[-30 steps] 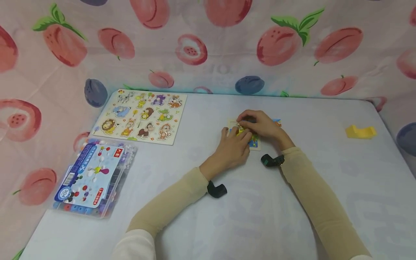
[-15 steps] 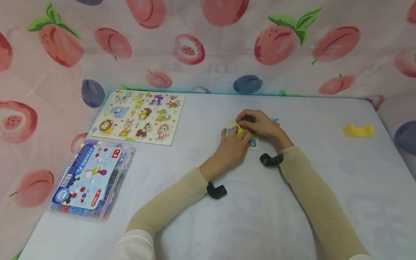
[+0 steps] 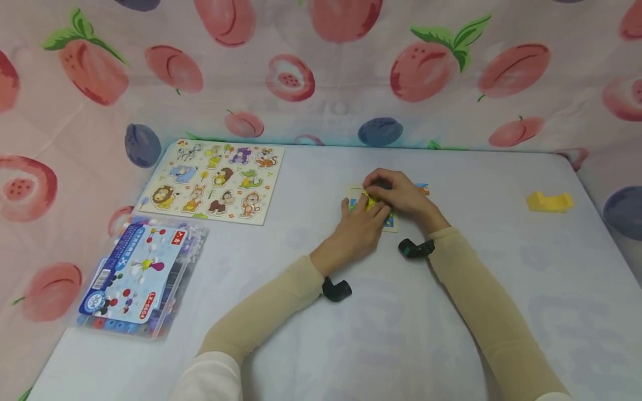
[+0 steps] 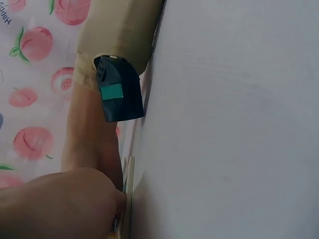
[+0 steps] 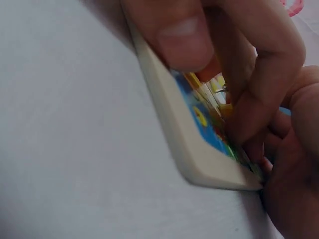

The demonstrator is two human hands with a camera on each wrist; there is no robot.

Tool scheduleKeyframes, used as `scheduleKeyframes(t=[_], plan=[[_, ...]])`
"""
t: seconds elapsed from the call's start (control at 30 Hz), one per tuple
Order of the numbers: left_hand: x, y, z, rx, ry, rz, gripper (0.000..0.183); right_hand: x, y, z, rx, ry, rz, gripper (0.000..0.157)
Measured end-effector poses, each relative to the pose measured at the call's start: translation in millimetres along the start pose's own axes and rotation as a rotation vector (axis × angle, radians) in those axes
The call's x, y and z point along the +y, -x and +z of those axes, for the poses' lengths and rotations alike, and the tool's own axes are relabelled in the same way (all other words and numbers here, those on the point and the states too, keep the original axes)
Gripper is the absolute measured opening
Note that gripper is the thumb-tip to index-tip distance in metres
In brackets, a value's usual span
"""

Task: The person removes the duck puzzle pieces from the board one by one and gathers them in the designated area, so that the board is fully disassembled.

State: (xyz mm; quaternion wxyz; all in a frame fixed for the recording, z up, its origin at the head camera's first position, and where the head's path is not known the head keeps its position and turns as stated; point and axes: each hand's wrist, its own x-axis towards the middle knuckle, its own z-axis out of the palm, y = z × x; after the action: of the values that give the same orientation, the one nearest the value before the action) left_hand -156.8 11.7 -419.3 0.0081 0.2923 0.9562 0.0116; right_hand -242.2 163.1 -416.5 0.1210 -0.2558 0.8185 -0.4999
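Observation:
A small jigsaw board (image 3: 391, 229) with a pale wooden rim and a bright blue, yellow and green picture lies under both hands. My left hand (image 3: 354, 231) holds it: bent fingers press on the picture, and in the right wrist view the thumb (image 5: 184, 47) lies along the rim (image 5: 172, 132). At the board's far side my right hand (image 3: 403, 195) has its fingers curled, thumb and forefinger meeting at a yellow puzzle piece (image 3: 371, 201). The fingers largely cover that piece. Just beyond the right hand shows a blue-and-orange piece (image 3: 423, 188), partly hidden.
An animal puzzle board (image 3: 213, 178) lies at the back left. Nearer stands a clear plastic case (image 3: 137, 273) of molecular-model parts with a printed label. A yellow notched block (image 3: 550, 202) sits far right. Fruit-print cloth (image 3: 321, 72) hangs behind the white table.
Both hands stay at the small board with barely any movement of the fingers. The whole head view has drifted slightly to the left.

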Motion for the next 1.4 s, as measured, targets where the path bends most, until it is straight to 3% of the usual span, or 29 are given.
scheduleKeyframes(t=[0.1, 0.47, 0.77, 1.13, 1.4], plan=[[-0.8, 0.8, 0.5, -0.003, 0.010, 0.009, 0.033, -12, 6, -0.7, 0.042, -0.051, -0.004, 0.018], [-5.3, 2.8, 4.1, -0.010, 0.041, 0.019, 0.048, -1, 19, -29.9, 0.152, -0.081, 0.040, 0.020], [-3.2, 4.7, 4.9, -0.001, 0.028, 0.016, 0.051, 33, 41, -71.3, 0.210, 0.081, 0.203, 0.028], [-7.6, 8.8, 9.0, 0.030, 0.068, 0.023, 0.051, 44, 71, -107.4, 0.235, 0.207, 0.388, 0.042], [-9.2, 11.5, 13.8, 0.047, 0.090, 0.036, 0.052, 51, 74, -108.2, 0.226, 0.315, 0.359, 0.033]])
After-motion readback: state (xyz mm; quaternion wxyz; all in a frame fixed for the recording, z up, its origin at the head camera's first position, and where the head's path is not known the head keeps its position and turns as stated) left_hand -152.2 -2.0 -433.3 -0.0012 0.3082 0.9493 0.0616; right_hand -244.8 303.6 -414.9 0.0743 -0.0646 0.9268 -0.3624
